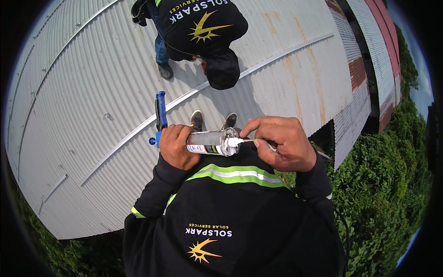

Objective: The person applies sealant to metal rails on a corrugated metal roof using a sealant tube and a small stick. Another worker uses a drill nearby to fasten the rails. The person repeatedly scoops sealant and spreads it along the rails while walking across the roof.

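Note:
My left hand is wrapped round the back end of a caulking gun, whose blue handle and trigger stick out beyond the fist. A sealant tube with a printed label lies in the gun's clear barrel, pointing to the right. White sealant is smeared over its front end and tip. My right hand is closed in a pinch on a thin brownish rod. The rod's far end meets the white sealant at the tip; whether it goes inside cannot be seen.
I stand on a corrugated metal roof with a raised metal rail across it. A co-worker in black bends forward just ahead. The roof edge drops off on the right, beside green bushes and neighbouring rusty roofs.

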Demonstrator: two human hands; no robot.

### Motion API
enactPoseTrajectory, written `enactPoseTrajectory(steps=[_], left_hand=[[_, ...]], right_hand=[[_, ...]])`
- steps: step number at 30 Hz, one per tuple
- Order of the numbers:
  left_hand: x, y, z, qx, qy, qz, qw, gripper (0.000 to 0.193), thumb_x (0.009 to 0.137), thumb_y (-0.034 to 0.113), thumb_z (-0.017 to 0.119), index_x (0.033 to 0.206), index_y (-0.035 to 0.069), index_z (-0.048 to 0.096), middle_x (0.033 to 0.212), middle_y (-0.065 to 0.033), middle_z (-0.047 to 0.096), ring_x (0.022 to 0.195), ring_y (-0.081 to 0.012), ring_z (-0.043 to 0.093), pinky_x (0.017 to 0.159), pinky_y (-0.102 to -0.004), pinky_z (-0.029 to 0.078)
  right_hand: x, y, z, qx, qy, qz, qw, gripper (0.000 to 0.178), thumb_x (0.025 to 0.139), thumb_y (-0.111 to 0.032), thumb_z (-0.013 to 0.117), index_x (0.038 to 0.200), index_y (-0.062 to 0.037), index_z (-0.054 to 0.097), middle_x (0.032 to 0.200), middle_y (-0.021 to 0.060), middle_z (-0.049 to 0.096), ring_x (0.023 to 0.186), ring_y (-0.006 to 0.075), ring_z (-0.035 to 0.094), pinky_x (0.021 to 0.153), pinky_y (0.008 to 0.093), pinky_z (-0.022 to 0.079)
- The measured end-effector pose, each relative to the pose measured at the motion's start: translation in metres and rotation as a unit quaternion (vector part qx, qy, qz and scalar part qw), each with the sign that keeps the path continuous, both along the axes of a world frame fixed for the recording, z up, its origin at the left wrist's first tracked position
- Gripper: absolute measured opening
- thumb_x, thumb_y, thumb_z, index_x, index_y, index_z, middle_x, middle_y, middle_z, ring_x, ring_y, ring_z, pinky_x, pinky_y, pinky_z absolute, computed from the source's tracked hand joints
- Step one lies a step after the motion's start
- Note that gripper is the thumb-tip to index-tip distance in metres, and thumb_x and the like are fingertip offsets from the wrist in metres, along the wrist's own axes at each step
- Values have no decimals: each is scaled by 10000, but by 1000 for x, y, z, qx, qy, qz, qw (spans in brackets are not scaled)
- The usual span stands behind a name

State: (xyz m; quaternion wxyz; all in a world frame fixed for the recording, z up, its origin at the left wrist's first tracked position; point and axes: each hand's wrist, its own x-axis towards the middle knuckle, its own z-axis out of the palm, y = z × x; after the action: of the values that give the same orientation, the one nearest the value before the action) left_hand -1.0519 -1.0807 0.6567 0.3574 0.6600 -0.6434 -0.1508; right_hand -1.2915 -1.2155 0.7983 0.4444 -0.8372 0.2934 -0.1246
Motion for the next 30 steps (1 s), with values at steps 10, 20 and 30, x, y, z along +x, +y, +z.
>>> enactPoseTrajectory(steps=[10, 20, 30], left_hand=[[9, -5, 0, 14, -5, -9, 1000, 290, 638, 125, 781, 875, 45, 636, 852, -111, 625, 803, -354, 601, 728, -442, 441], [10, -9, -3, 23, 5, -1, 1000, 288, 635, 121, 777, 869, 46, 627, 850, -110, 627, 809, -357, 605, 728, -445, 436], [10, -15, -4, 4, 27, 6, 1000, 266, 644, 90, 749, 877, 45, 628, 866, -122, 647, 818, -371, 619, 746, -445, 456]], right_hand=[[10, -4, 7, -88, -4, -4, 996, 138, 877, 22, 747, 994, -2, 679, 845, 149, 664, 783, 348, 666, 694, 407, 536], [10, 6, 8, 132, 33, -123, 983, 128, 1032, -71, 670, 949, 22, 695, 694, 62, 706, 581, 137, 687, 569, 284, 511], [7, 26, -20, 342, -161, -235, 895, 176, 1103, -47, 530, 1030, 70, 639, 870, 197, 732, 731, 182, 726, 606, 265, 505]])
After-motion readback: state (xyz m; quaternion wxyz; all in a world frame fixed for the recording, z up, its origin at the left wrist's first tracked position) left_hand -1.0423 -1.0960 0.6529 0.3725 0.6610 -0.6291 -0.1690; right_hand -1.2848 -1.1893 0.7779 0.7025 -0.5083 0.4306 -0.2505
